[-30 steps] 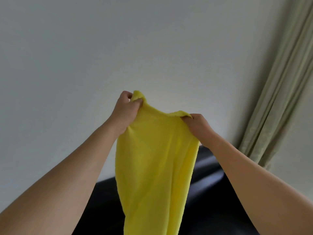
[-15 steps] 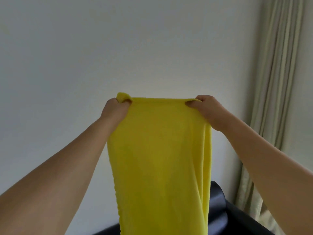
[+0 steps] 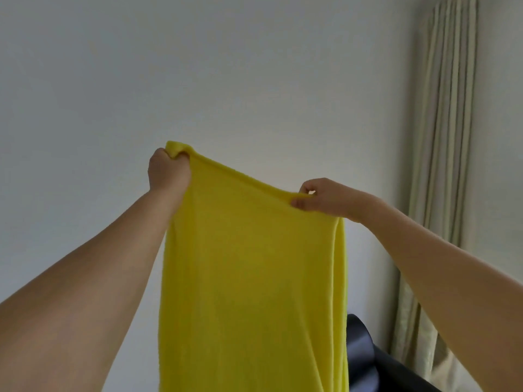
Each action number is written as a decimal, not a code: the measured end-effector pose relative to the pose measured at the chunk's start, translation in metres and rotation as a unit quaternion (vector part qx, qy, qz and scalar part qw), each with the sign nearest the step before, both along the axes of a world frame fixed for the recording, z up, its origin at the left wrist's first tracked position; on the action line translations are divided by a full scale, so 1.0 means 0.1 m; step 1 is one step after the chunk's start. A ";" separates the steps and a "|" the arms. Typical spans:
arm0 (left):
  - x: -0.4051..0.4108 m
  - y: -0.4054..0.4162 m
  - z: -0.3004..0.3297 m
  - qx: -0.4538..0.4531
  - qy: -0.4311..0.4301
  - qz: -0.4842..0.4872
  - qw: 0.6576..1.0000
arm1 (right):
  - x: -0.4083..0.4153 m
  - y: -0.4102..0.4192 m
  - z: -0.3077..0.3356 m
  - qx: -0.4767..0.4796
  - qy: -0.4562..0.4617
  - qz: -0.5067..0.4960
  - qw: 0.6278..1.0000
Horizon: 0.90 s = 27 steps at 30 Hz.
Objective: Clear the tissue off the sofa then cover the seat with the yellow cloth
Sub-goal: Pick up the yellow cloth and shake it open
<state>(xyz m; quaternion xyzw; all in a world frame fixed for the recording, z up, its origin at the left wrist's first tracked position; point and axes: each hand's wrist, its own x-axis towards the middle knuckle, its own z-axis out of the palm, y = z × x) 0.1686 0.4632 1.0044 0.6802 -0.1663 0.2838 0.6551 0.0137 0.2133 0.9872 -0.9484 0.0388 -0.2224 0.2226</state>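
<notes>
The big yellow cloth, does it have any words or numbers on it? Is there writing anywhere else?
None: no words, numbers, labels or signs can be read anywhere.
The plain yellow cloth, gripped by the left hand and the right hand, shows no print or tag.
The bare white wall, pale pleated curtain and dark glossy sofa carry no writing either.

One camera on head, faces forward at wall (image 3: 226, 66), close behind raised arms; sofa (image 3: 365, 352) low right.

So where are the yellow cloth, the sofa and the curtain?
yellow cloth (image 3: 249, 278): head view, middle of the hanging sheet.
sofa (image 3: 365, 360): head view, dark rounded corner.
curtain (image 3: 441, 137): head view, pleated folds.
</notes>
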 end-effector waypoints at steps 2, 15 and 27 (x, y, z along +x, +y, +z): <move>-0.07 -0.03 0.00 -0.085 0.047 -0.054 0.994 | 0.07 -0.04 -0.07 -0.083 0.026 -0.025 0.996; -0.86 -0.09 -0.21 0.096 0.206 -0.320 0.920 | 0.27 -0.39 -0.74 0.063 0.017 -0.234 0.970; -0.94 0.26 -0.58 0.301 0.172 -0.594 0.726 | 0.37 -0.17 -1.04 0.498 0.021 -0.137 0.856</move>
